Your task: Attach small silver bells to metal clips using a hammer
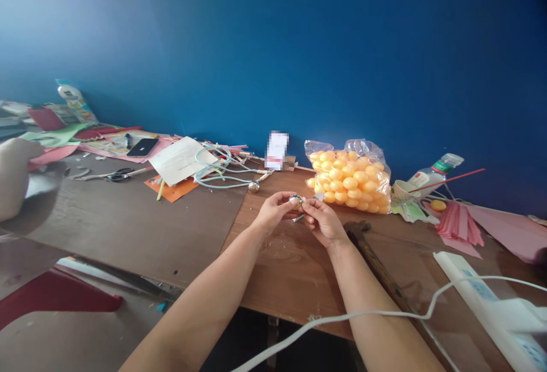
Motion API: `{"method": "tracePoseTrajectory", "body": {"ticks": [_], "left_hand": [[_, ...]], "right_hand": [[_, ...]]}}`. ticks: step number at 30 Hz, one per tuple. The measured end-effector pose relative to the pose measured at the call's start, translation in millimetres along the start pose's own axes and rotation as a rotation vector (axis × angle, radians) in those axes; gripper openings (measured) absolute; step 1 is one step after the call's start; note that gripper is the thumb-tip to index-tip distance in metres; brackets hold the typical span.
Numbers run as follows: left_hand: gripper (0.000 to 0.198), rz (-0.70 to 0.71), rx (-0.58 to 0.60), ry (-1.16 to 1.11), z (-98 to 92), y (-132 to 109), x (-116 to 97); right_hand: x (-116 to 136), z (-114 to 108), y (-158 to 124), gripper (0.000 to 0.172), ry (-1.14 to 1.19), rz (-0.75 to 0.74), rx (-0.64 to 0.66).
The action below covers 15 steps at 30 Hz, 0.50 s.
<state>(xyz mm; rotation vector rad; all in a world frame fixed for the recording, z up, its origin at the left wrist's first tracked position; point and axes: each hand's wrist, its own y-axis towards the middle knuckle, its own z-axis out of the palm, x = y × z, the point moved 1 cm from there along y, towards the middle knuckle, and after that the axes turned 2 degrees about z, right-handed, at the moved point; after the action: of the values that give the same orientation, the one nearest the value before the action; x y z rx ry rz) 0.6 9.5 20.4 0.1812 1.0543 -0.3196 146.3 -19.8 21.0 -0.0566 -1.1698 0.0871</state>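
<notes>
Over the brown table, my left hand (276, 210) is closed, thumb and fingers gripping a shiny silver ball (294, 200). My right hand (321, 218) meets it from the right, its thumb and fingertips pinched at the ball's edge on something small and pale that I cannot make out. A similar silver ball (253, 187) lies on the table beyond my left hand. Near that second ball is a coil of light blue cord (213, 175). A clear bag of orange-yellow balls (350, 181) stands just past my right hand.
A hammer (363, 241) lies beside my right forearm. A white cable (316, 322) crosses in front, near a power strip (474, 298). Scissors (115, 175), papers (182, 160) and a phone (143, 147) lie left. A paper cup (404, 191) and bottle (436, 175) stand right. Another person's arm (15, 175) is at far left.
</notes>
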Motion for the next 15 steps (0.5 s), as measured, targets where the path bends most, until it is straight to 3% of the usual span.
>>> {"method": "tracePoseTrajectory", "body": {"ticks": [15], "left_hand": [[0.032,-0.009,0.005,0.017,0.3,0.0,0.0]], "right_hand": [[0.6,-1.5,0.2,0.021,-0.004,-0.005,0.007]]}}
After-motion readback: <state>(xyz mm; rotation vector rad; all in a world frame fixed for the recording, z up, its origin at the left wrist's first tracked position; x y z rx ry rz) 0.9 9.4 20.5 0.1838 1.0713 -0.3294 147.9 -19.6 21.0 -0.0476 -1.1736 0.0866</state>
